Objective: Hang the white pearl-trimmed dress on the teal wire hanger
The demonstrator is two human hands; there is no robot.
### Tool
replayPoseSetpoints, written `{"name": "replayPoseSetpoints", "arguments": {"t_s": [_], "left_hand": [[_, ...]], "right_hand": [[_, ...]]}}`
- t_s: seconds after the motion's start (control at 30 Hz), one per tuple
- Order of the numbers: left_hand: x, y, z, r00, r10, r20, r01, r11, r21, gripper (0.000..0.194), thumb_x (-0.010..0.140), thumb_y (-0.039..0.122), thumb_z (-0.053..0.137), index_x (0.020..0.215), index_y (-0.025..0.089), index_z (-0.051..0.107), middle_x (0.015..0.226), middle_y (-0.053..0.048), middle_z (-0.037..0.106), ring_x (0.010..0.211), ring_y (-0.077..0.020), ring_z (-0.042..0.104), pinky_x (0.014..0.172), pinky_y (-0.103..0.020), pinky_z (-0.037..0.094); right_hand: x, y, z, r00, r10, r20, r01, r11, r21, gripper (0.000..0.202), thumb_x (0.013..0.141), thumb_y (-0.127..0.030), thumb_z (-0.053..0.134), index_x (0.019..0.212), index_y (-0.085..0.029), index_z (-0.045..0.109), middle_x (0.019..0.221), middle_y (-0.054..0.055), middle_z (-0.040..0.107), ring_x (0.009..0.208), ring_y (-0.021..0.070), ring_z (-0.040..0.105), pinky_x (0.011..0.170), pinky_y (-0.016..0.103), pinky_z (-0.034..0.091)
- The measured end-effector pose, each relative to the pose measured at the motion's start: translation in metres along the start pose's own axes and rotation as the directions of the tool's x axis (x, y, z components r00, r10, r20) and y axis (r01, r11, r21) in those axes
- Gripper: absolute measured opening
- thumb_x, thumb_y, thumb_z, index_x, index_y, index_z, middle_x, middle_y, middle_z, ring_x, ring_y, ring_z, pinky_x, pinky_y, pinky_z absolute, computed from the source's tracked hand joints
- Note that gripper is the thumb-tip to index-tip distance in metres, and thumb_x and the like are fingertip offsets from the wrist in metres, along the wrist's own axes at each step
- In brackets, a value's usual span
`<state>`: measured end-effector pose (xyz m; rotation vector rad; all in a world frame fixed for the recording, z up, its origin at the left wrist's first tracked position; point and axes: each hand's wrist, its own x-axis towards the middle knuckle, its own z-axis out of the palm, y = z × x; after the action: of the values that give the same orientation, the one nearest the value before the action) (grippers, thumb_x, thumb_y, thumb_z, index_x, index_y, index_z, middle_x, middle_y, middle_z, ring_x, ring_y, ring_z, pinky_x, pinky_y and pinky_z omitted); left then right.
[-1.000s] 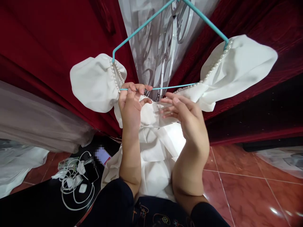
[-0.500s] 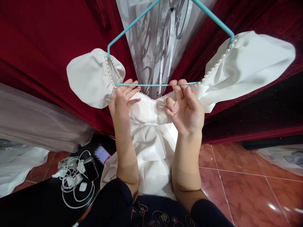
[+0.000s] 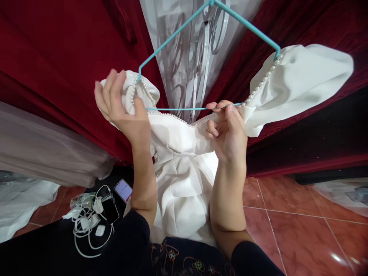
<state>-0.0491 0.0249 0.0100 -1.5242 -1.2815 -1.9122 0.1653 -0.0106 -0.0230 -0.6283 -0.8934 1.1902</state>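
Observation:
A white dress with pearl-trimmed neckline and puffed sleeves hangs on a turquoise hanger. My right hand pinches the hanger's lower bar near its right end, close to the right sleeve. Over the left puffed sleeve lies my left hand, its fingers spread and raised beside the pearl edge, and it hides much of that sleeve. The skirt falls in folds between my forearms.
Dark red curtains flank a sheer white fabric behind. Lower left, a black table holds a lit phone, a dark phone and white cables. Red tiles cover the floor.
My left hand has moved left and up from the lower bar to the left sleeve. The hanger's left side has shifted slightly right and down. My right hand stays at the bar.

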Motion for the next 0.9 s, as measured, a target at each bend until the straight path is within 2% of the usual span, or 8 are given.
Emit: {"name": "replayPoseSetpoints", "arguments": {"t_s": [0.13,0.23,0.37,0.43,0.6,0.73,0.8,0.9], "left_hand": [[0.029,-0.023,0.0,0.992,-0.123,0.037,0.129,0.96,-0.249,0.033,0.093,0.001,0.048,0.104,0.013,0.076,0.103,-0.003,0.078,0.103,-0.0202,0.072,0.102,-0.04,0.058],[0.048,-0.041,-0.002,0.963,-0.268,-0.033,0.241,0.907,-0.345,0.035,0.091,-0.01,0.042,0.092,0.007,0.073,0.086,-0.002,0.076,0.087,-0.0156,0.072,0.085,-0.031,0.06],[0.047,-0.066,-0.004,0.781,-0.624,-0.03,0.549,0.708,-0.444,0.039,0.097,-0.01,0.03,0.079,0.015,0.054,0.072,0.003,0.063,0.074,-0.0102,0.068,0.075,-0.027,0.057],[0.035,-0.073,-0.005,0.739,-0.673,-0.025,0.588,0.664,-0.462,0.04,0.097,-0.008,0.026,0.079,0.015,0.053,0.071,0.003,0.059,0.069,-0.0088,0.065,0.071,-0.027,0.056],[-0.016,-0.062,-0.017,0.847,-0.532,0.024,0.489,0.759,-0.431,0.015,0.085,-0.001,0.06,0.09,0.01,0.07,0.085,-0.001,0.069,0.086,-0.0128,0.069,0.085,-0.028,0.058],[-0.046,-0.033,-0.026,0.934,-0.355,0.034,0.345,0.875,-0.339,0.021,0.074,0.009,0.075,0.094,0.014,0.078,0.097,-0.003,0.071,0.098,-0.0175,0.069,0.091,-0.028,0.057],[-0.051,-0.016,-0.025,0.937,-0.33,0.114,0.348,0.864,-0.363,0.027,0.08,0.018,0.076,0.107,0.016,0.078,0.105,-0.005,0.073,0.101,-0.0191,0.071,0.094,-0.03,0.058],[-0.048,0.01,-0.017,0.898,-0.35,0.266,0.436,0.784,-0.441,0.031,0.091,0.031,0.072,0.119,0.018,0.074,0.121,-0.008,0.074,0.114,-0.0216,0.071,0.104,-0.032,0.056]], "right_hand": [[0.003,-0.004,0.0,1.0,0.007,0.029,-0.008,1.0,0.02,0.031,0.092,-0.054,0.068,0.097,-0.025,0.059,0.107,-0.001,0.07,0.045,0.0004,0.028,0.04,0.023,0.019],[0.003,-0.006,0.002,0.999,0.02,0.039,-0.021,1.0,0.017,0.031,0.091,-0.054,0.069,0.097,-0.024,0.058,0.108,-0.001,0.07,0.045,0.0006,0.03,0.041,0.023,0.021],[0.001,-0.005,0.005,0.999,0.016,0.032,-0.017,1.0,0.014,0.032,0.09,-0.054,0.069,0.097,-0.025,0.057,0.108,-0.001,0.071,0.046,0.0006,0.031,0.041,0.022,0.023],[0.001,-0.005,0.005,0.999,0.024,0.033,-0.025,1.0,0.017,0.033,0.09,-0.055,0.07,0.096,-0.025,0.057,0.107,-0.001,0.072,0.046,0.0006,0.03,0.041,0.022,0.023],[0.002,-0.002,0.007,1.0,0.013,0.001,-0.013,0.999,0.035,0.031,0.09,-0.053,0.071,0.095,-0.024,0.059,0.105,-0.001,0.072,0.046,0.0006,0.028,0.04,0.021,0.021],[0.003,0.002,0.01,1.0,-0.011,-0.015,0.011,1.0,0.012,0.029,0.093,-0.053,0.066,0.096,-0.025,0.059,0.106,-0.001,0.072,0.047,0.0015,0.027,0.041,0.022,0.021],[0.002,0.002,0.012,1.0,-0.007,-0.019,0.007,1.0,0.005,0.029,0.094,-0.054,0.065,0.095,-0.026,0.059,0.107,-0.001,0.072,0.047,0.0018,0.026,0.041,0.022,0.021],[0.001,0.002,0.013,1.0,-0.003,-0.03,0.004,1.0,0.018,0.028,0.093,-0.052,0.066,0.095,-0.025,0.06,0.107,-0.001,0.072,0.048,0.0017,0.027,0.042,0.022,0.021]]}}
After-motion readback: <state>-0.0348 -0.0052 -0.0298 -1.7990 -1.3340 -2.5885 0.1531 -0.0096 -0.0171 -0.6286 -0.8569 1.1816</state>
